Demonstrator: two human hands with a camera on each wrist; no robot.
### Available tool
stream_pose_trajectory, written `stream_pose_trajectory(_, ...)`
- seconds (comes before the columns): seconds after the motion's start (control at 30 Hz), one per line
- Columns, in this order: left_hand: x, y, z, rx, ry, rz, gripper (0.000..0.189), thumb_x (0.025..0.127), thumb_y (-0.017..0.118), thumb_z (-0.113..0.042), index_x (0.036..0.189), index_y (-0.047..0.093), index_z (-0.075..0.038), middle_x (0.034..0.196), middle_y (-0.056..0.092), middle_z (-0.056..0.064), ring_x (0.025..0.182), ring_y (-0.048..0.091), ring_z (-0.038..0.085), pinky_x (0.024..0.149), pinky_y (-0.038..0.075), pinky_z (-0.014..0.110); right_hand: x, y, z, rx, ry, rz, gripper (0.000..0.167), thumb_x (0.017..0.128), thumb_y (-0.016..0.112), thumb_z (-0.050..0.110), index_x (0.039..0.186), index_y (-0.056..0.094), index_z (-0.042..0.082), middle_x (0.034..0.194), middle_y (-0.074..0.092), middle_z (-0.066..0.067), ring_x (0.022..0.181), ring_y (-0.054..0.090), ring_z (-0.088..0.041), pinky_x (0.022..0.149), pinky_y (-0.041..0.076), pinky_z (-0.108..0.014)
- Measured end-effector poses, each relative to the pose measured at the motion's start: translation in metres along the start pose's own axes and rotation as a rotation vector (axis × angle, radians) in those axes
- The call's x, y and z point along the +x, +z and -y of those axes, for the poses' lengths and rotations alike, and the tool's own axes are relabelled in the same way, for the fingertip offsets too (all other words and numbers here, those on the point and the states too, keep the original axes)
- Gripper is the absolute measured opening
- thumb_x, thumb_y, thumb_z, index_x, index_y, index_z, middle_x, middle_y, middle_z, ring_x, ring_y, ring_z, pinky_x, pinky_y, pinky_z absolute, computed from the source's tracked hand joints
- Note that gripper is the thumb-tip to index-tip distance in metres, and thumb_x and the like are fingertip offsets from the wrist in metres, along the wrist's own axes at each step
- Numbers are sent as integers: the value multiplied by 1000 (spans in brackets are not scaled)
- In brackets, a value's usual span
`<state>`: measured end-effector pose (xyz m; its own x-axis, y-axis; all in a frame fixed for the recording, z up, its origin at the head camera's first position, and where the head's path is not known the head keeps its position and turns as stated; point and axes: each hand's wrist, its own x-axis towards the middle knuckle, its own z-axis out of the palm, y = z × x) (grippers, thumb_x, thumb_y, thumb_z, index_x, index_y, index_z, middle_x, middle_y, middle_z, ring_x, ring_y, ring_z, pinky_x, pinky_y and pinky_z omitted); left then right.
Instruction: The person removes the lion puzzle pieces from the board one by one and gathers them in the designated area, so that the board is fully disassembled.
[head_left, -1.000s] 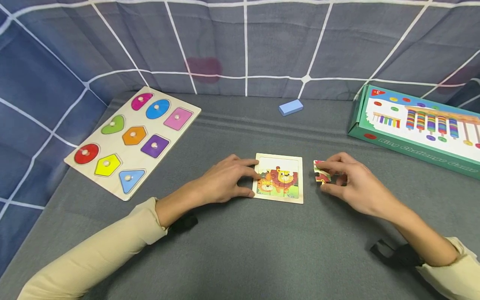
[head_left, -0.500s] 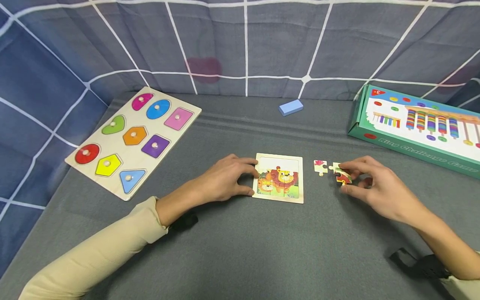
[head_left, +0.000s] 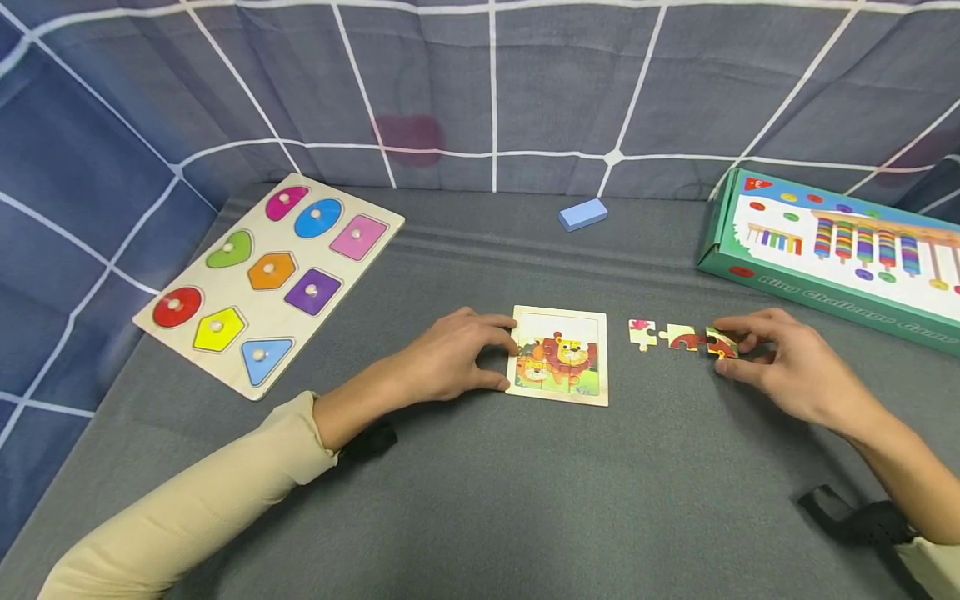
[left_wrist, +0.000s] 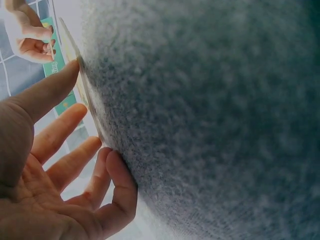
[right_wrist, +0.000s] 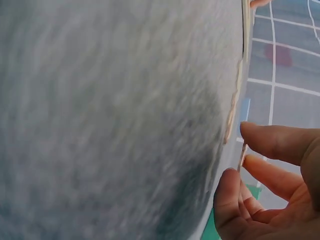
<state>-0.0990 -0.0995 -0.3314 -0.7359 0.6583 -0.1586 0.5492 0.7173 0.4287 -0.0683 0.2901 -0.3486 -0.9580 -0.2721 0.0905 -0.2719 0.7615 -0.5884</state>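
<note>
A small wooden jigsaw board (head_left: 561,313) lies mid-table, its lower part filled with a lion picture and its upper strip pale and bare. My left hand (head_left: 448,356) rests at its left side, fingertips on the frame's edge; in the left wrist view the fingers (left_wrist: 65,127) are spread along that edge. To the right of the board, one jigsaw piece (head_left: 642,331) with a pink mark and another piece (head_left: 681,337) with a red patch lie in a row. At the row's right end my right hand (head_left: 795,364) pinches a red-and-green jigsaw piece (head_left: 722,342) between thumb and fingers.
A wooden peg board (head_left: 247,321) with colourful knobbed shapes lies at the left. Near the back is a blue block (head_left: 582,215). A green game box (head_left: 832,258) stands at the back right. A gridded cloth (head_left: 450,92) hangs behind the grey table (head_left: 525,500).
My right hand has moved rightward, laying down the pink-marked piece and then the red-patched one; it now holds a third piece. My left hand has stayed at the board.
</note>
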Motion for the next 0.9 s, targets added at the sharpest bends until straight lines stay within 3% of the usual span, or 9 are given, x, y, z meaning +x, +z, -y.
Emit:
stream_pose_trajectory(0.4, 0, -1, 0, -11, 4, -4, 38, 80, 84, -29, 114, 73, -15, 142, 54, 6, 118, 53, 28, 97, 42, 43, 4, -2, -14, -77, 21, 47, 40, 83, 76, 3, 120, 64, -5, 108, 57, -16, 87, 40, -1, 67, 32, -18)
stream_pose_trajectory(0.67, 1, 1, 0, -6, -2, 10, 38, 81, 82, -29, 115, 72, -15, 143, 53, 6, 121, 52, 29, 99, 41, 44, 4, -1, -13, -83, 64, 94, 45, 86, 75, 8, 125, 60, -7, 112, 53, -18, 91, 41, -19, 67, 32, -21)
stream_pose_trajectory(0.9, 0, 0, 0, -9, -6, 8, 38, 82, 82, -29, 115, 72, -15, 144, 53, 6, 121, 52, 30, 100, 41, 44, 4, 0, -10, -81, 89, 111, 48, 87, 75, 10, 127, 57, -7, 113, 49, -19, 93, 41, -23, 67, 32, -24)
